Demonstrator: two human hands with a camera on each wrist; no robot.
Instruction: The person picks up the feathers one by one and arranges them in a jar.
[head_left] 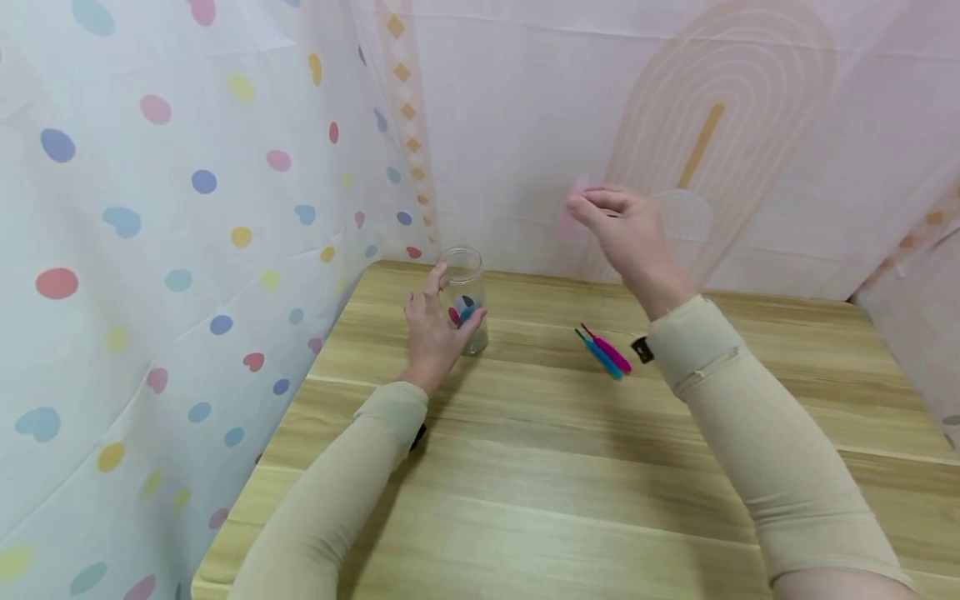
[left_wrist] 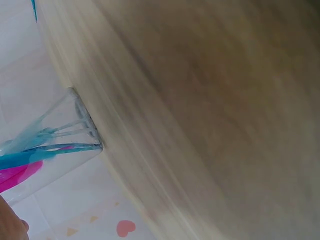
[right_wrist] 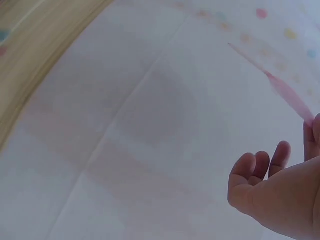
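A pale pink feather [head_left: 567, 208] is pinched aloft in the right hand [head_left: 626, 229], raised above the wooden table toward two o'clock from the clear glass jar [head_left: 465, 296]. The jar is kept upright, gripped by the left hand [head_left: 433, 329], with blue and magenta feathers inside. Two more feathers (one blue [head_left: 602, 357], one magenta [head_left: 611, 351]) are laid side by side, touching, at three o'clock from it.
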